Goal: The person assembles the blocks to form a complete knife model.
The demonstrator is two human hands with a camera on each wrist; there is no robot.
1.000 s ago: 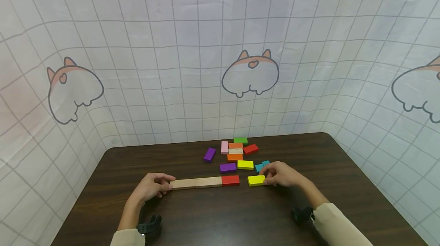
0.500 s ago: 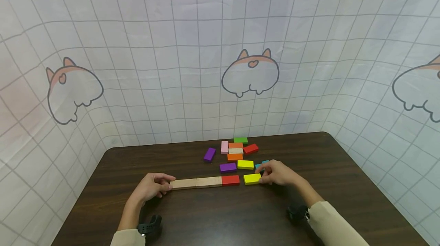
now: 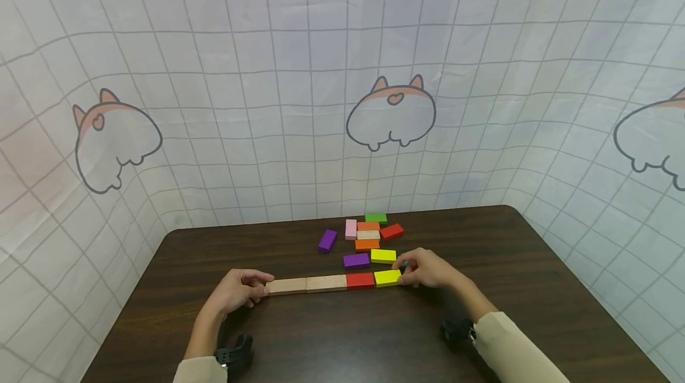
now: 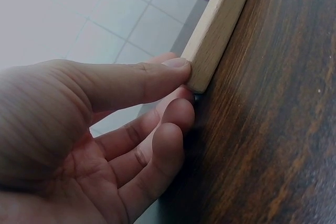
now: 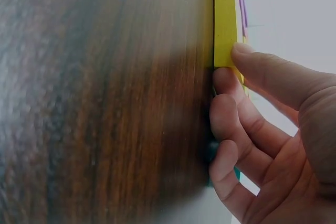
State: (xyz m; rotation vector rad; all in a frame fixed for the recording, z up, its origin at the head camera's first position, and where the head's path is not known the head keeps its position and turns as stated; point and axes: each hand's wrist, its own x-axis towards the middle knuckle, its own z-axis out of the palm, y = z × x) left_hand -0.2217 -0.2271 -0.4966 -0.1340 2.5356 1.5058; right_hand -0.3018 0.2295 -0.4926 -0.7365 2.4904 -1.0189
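A row of flat wooden blocks lies end to end on the dark table: two plain ones, then a red block and a yellow block. At the row's left end my left hand pinches the outer plain block, thumb on its corner in the left wrist view. My right hand pinches the yellow block by its right end. The right wrist view shows the yellow block's end meeting the red one, with the thumb on its edge. The other fingers curl loosely below.
Behind the row lie a purple block and another yellow block. Farther back are orange, pink, green, red and plain blocks, plus a second purple block. A blue block is mostly hidden behind my right hand. A white gridded curtain surrounds the table.
My right hand has slid the yellow block leftward across the table until it meets the red block, closing the gap. My left hand stays at the row's left end.
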